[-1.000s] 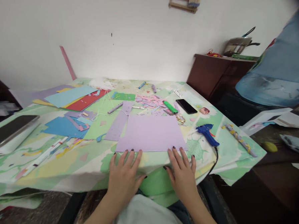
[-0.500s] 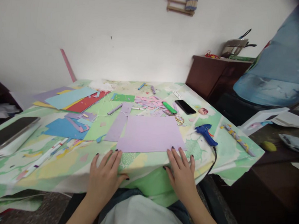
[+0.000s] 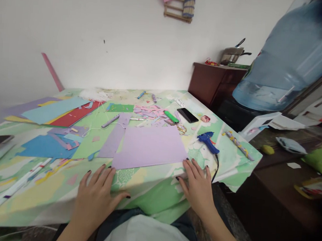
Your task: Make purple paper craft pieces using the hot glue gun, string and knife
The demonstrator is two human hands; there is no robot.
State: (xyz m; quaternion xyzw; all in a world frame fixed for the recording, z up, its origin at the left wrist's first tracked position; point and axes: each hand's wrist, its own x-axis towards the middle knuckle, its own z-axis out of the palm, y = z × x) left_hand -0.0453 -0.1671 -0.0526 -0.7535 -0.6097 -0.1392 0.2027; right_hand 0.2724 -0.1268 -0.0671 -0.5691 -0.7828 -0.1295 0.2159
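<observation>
A sheet of lilac paper (image 3: 150,145) lies flat on the patterned tablecloth (image 3: 152,192) in front of me. My left hand (image 3: 98,189) rests at the table's front edge with fingers spread, its fingertips close to the sheet's near left corner. Beside the near right corner lies my right hand (image 3: 198,183), palm down and fingers apart. Neither hand holds anything. Past the right corner sits a blue glue gun (image 3: 209,141) with its cord hanging over the edge. Behind the sheet are a green cutter (image 3: 171,116) and scissors (image 3: 181,128) with gold-coloured handles.
Coloured sheets (image 3: 53,109) are stacked at the left, near blue paper (image 3: 50,145) and scraps. Pink paper bits (image 3: 147,112) and a black phone (image 3: 187,115) lie farther back. A decorated stick (image 3: 239,145) lies at the right edge. A large water bottle (image 3: 285,62) stands beyond.
The view has swung to the right, so the table things appear farther left. My left hand sits a little farther from my right hand. The lilac sheet stays flat.
</observation>
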